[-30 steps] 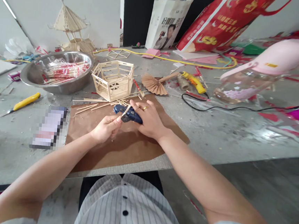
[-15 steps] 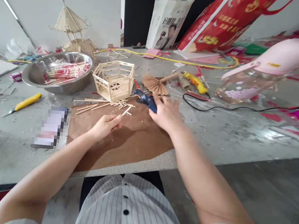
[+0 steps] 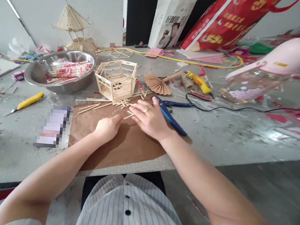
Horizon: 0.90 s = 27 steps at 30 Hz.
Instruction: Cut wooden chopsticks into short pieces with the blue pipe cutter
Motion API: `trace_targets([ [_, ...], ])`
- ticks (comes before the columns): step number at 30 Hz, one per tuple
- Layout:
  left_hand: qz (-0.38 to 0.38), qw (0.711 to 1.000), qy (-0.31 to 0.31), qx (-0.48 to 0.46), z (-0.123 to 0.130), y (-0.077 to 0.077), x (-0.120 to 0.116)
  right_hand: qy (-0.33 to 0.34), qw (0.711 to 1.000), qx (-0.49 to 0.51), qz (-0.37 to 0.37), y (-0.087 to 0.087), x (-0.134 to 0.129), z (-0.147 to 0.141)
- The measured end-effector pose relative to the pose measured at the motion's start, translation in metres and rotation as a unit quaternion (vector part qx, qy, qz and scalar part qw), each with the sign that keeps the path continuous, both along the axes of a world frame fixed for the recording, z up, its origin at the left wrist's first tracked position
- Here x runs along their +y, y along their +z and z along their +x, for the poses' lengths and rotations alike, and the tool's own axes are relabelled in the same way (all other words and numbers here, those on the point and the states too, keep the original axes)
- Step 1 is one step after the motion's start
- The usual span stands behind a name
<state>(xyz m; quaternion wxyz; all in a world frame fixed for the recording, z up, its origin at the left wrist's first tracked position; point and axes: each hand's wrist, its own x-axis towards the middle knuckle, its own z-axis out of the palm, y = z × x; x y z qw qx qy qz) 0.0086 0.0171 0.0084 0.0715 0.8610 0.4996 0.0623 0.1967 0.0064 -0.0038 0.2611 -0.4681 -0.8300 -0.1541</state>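
Observation:
My left hand (image 3: 108,128) is closed over the brown mat, with a short thin wooden stick (image 3: 129,116) showing at its fingertips. My right hand (image 3: 152,119) is palm down with fingers apart, a ring on one of them. Its fingertips are by a loose pile of cut sticks (image 3: 121,103). Just beyond the right hand lie blue-handled pliers (image 3: 174,120), handles spread, their jaws partly hidden by the hand. Behind the pile stands a six-sided frame (image 3: 116,81) built of wooden sticks. Longer sticks (image 3: 87,107) lie left of the pile.
A steel bowl (image 3: 60,89) of wrapped sticks, a yellow utility knife (image 3: 30,101) and a phone (image 3: 51,126) are on the left. Behind are a pavilion model (image 3: 74,21) and a paper fan (image 3: 157,84). A yellow glue gun (image 3: 200,82), its black cord and a pink-lidded bottle (image 3: 269,74) are right.
My right hand has let go of the blue pliers, which now lie open on the right, and has moved left toward the sticks. My left hand has barely shifted.

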Motion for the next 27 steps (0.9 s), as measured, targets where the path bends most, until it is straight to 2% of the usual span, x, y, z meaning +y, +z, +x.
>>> trace_targets([
  [2, 0.007, 1.000, -0.007, 0.021, 0.001, 0.000, 0.000, 0.055, 0.998, -0.033, 0.002, -0.004, -0.002, -0.009],
  [4, 0.010, 0.999, -0.015, 0.038, 0.002, 0.000, -0.001, 0.069, 0.997, -0.047, 0.002, -0.008, -0.001, -0.012],
  [8, 0.032, 0.998, -0.018, 0.051, 0.003, -0.002, -0.002, 0.051, 0.997, -0.048, 0.016, -0.010, -0.001, -0.011],
  [13, 0.065, 0.994, 0.011, 0.083, 0.006, -0.001, -0.004, 0.042, 0.997, -0.064, 0.018, -0.009, -0.002, -0.013],
  [27, 0.045, 0.990, 0.038, 0.127, 0.012, 0.002, -0.010, -0.009, 0.997, -0.082, -0.009, -0.012, -0.008, -0.018],
])
